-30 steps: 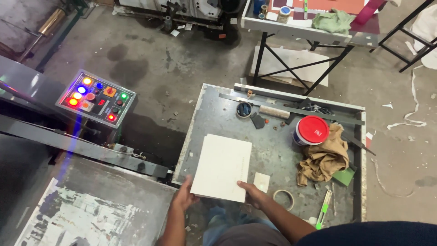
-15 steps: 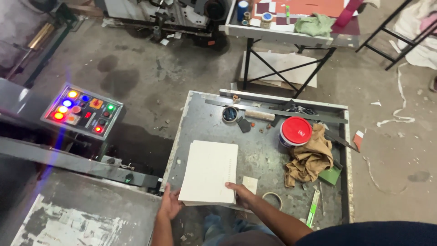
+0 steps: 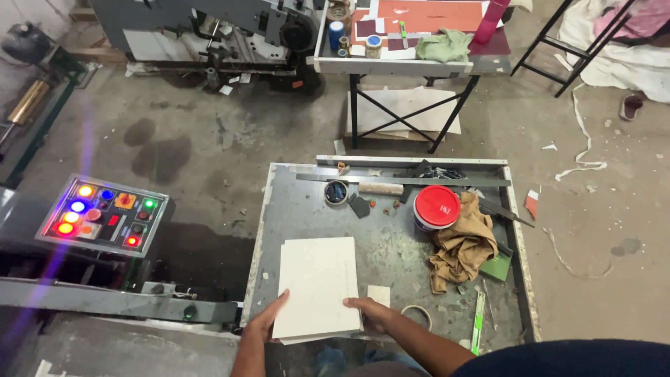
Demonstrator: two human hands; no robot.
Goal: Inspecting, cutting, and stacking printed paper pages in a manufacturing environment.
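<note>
Bare tabletop (image 3: 391, 248) lies ahead of the right hand (image 3: 373, 312); a red-lidded can (image 3: 436, 207) and brown rag (image 3: 460, 244) crowd its right.

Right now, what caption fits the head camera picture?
Both hands, left hand and right hand, grip a white sheet stack on a metal table.
</note>
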